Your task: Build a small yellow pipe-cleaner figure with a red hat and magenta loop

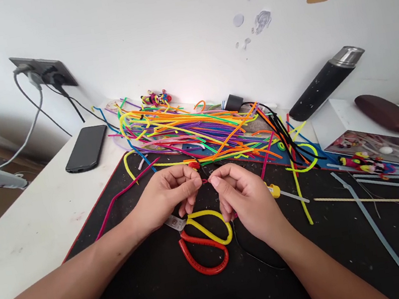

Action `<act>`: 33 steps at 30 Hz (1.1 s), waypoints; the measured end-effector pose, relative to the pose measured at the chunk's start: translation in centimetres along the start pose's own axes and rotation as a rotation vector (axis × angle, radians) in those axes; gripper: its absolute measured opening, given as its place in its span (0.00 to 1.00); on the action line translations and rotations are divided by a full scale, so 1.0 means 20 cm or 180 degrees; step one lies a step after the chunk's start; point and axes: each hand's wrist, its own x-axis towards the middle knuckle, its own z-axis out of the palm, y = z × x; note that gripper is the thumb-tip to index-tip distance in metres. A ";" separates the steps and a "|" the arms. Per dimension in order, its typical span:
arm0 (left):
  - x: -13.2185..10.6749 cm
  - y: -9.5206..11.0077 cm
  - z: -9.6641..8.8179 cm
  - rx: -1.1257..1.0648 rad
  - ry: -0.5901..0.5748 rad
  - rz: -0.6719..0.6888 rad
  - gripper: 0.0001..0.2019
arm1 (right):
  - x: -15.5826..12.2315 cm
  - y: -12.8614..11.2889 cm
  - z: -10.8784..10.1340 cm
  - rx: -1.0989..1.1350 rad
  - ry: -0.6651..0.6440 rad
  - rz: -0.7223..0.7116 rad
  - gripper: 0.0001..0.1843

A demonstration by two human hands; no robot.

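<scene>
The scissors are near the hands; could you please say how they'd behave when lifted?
The scissors might swing open or shut, having two separate handle loops. The glossy coating on the red loop could feel slightly slippery. The wide loops would probably make rolling across the black mat unlikely.

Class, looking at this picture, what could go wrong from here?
First, the small red piece between the fingertips of the left hand and right hand might slip, and being tiny, could be hard to find.
Second, the scissors lie close beneath both hands, so a lowered hand might bump them.
Third, the crisscrossed pipe cleaners could tangle when one is pulled out.
</scene>
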 end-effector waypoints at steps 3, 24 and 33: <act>0.00 0.00 0.00 0.0005 -0.0014 -0.0013 0.21 | 0.00 0.00 0.00 -0.0023 -0.0028 0.0035 0.18; 0.01 -0.01 -0.01 -0.0118 0.0006 0.0011 0.21 | 0.00 0.01 0.00 -0.0194 0.0032 0.0036 0.14; 0.00 -0.01 0.00 -0.0011 -0.0099 -0.0017 0.21 | -0.01 0.01 0.01 -0.0227 0.0035 0.0016 0.13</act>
